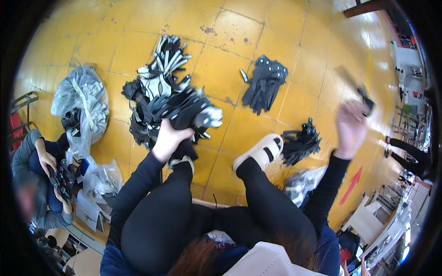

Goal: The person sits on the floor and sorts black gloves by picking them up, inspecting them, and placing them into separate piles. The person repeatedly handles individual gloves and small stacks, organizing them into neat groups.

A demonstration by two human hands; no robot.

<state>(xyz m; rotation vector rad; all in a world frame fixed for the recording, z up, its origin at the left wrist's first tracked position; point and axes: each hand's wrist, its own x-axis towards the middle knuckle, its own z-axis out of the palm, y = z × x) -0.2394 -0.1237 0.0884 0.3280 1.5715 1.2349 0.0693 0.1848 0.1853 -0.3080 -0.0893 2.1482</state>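
My left hand (168, 139) is closed around a thick bundle of black strap pieces (177, 106) with pale ends, held above a larger pile. That pile of black and white strap pieces (156, 76) lies on the floor just beyond it. Out to the right, my right hand (351, 128) is raised, its fingers closed on a dark strap piece (365, 100) that is smeared by motion. A fanned stack of dark grey straps (264, 87) lies between the hands, farther off. Beside my right shoe sits a smaller heap of black straps (301, 141).
On the left, a clear plastic bag (85, 106) of straps stands near a seated co-worker (34, 165) handling black pieces. Another plastic bag (304, 184) lies by my right leg. My white shoes (260, 153) rest on the yellow tiled floor (221, 152). Another person's legs (410, 156) are at far right.
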